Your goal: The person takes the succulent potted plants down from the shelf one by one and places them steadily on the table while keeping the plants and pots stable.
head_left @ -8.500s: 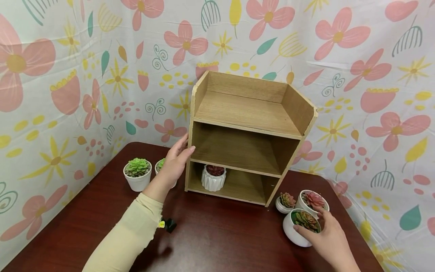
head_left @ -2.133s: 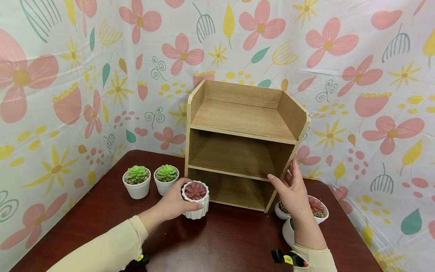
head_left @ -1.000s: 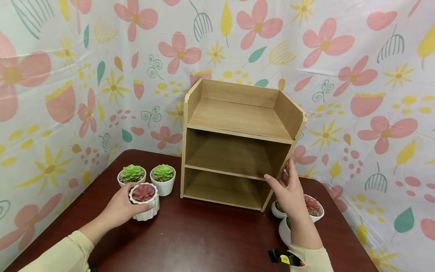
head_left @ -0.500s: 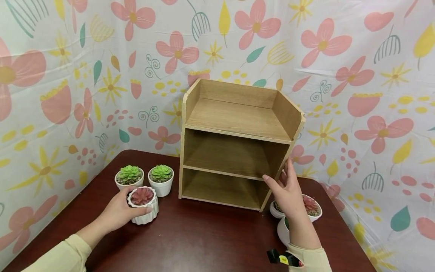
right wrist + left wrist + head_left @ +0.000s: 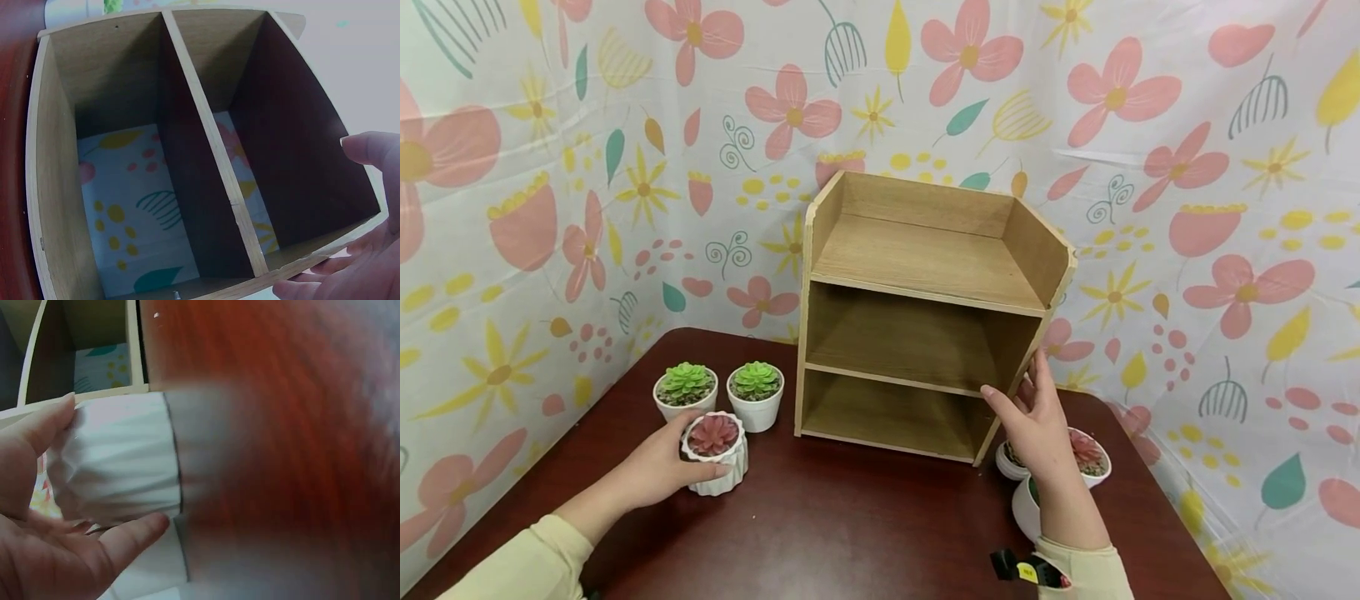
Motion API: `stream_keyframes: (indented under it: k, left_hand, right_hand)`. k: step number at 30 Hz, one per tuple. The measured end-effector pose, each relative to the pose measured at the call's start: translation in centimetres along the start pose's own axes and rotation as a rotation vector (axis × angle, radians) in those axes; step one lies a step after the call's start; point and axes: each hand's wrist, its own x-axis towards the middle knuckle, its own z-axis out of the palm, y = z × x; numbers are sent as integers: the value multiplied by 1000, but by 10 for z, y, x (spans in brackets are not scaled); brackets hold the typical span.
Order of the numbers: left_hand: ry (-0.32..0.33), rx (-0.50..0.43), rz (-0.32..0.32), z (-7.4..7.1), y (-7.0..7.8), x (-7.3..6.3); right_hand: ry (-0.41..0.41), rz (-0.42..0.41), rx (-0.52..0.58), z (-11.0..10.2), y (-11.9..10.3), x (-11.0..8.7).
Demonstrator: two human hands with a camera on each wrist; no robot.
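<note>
My left hand (image 5: 662, 467) holds a red succulent (image 5: 713, 434) in a fluted white pot (image 5: 119, 456), its thumb at the near side and the other fingers behind the pot. This pot sits low over the table, in front of two green succulents (image 5: 757, 381) in plain white pots. At the wooden shelf (image 5: 925, 258), my right hand (image 5: 1033, 417) grips the right side panel, thumb on the front edge and fingers along the outer face. Both lower compartments and the top of the shelf hold nothing.
Beyond my right forearm stand a pink succulent (image 5: 1087, 454), a round white pot (image 5: 1025, 508) and a small ribbed pot (image 5: 1011, 463), all partly covered. The dark red table (image 5: 850, 533) reaches to a flower-printed cloth (image 5: 880, 83) behind the shelf.
The fluted pot has left the shelf's bottom compartment and moved left beside the green succulents. My right hand has gone from the round pot to the shelf. Little differs in the last half second.
</note>
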Motion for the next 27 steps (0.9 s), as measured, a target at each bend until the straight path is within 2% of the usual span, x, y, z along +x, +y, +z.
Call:
stream_keyframes:
  k: [5,10,17,22,27]
  left_hand:
    - [-77,33,38,-12,0,-5]
    - [-144,50,37,-25,5,-9]
    - [-230,-20,23,-41,11,-10]
    - [-257,-47,-4,-48,14,-11]
    - [-248,20,-12,-58,21,-10]
  right_hand:
    - [-3,21,-13,0,0,-1]
    - [-2,-1,-3,3,1,0]
    - [-2,-8,-5,6,0,2]
    - [-12,-4,-12,7,2,1]
    - [-17,4,-20,5,2,0]
